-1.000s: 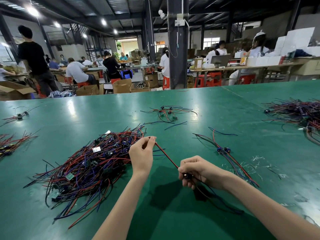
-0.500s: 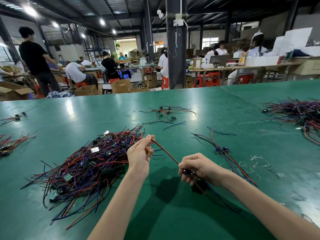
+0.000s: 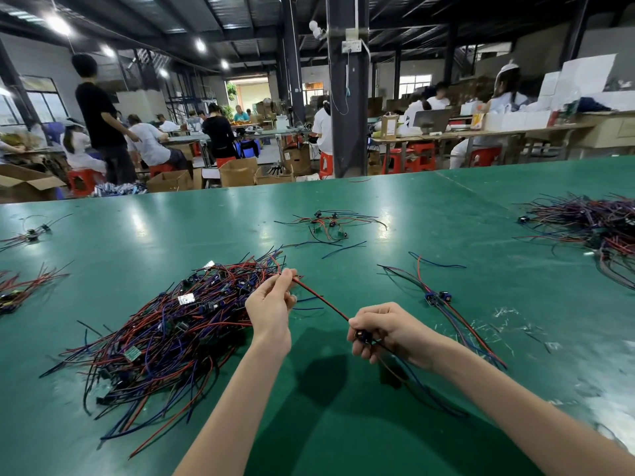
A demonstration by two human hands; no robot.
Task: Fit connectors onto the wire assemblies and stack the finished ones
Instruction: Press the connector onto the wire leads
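Fingers [image 3: 288,281] of the left hand [image 3: 269,312] are curled and pinch the far end of a red wire [image 3: 321,299]. The right hand [image 3: 390,329] is closed round a small dark connector [image 3: 363,336] at the wire's near end. Held so, the wire runs taut between them above the green table [image 3: 378,214], likely to keep it straight while the connector is seated or checked.

The big pile of red and blue wires [image 3: 161,334] lies just beside the left hand, handy as supply. A second large pile [image 3: 598,228] sits well apart at far right. Near the right hand a few wires with blue connectors [image 3: 434,298] lie together, probably the finished stack. A small tangle [image 3: 326,223] lies farther back. Nothing stands between the hands and that stack.
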